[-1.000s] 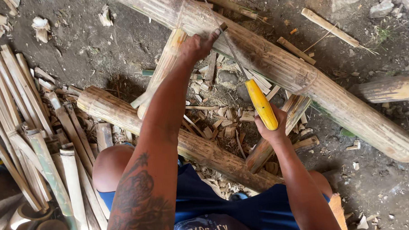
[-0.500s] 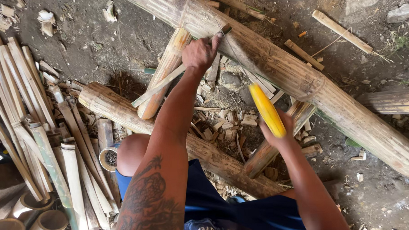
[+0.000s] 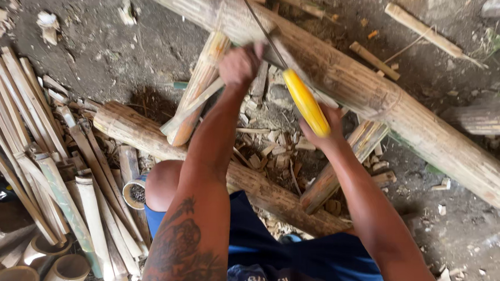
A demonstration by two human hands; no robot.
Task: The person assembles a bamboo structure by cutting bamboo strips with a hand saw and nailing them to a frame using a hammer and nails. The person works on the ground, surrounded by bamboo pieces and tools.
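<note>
Left hand (image 3: 240, 64) is closed in a fist around the upper end of a split bamboo piece (image 3: 196, 95), which slants down to the left and rests its lower end on a thick bamboo log (image 3: 150, 139). Right hand (image 3: 323, 133) is closed around the yellow handle (image 3: 305, 101) of a saw, gripping it at the lower end; the thin blade (image 3: 260, 26) runs up and to the left, passing just beside the left hand and across a large bamboo pole (image 3: 381, 100) that lies diagonally from top centre to the right edge. Whether the blade touches the split piece cannot be told, as the fist covers that spot. A second split length (image 3: 342, 165) leans between the log and the pole, under the right forearm. Chips and offcuts (image 3: 269, 142) litter the dirt floor (image 3: 119, 56) between the log and the pole. A stack of bamboo slats (image 3: 22, 126) lies at the left, with short hollow sections (image 3: 71, 268) at the lower left corner. The person's bare knee (image 3: 162, 185) sits just beside the log, above dark blue shorts (image 3: 298, 255). The left forearm bears a tattoo (image 3: 182, 253).
</note>
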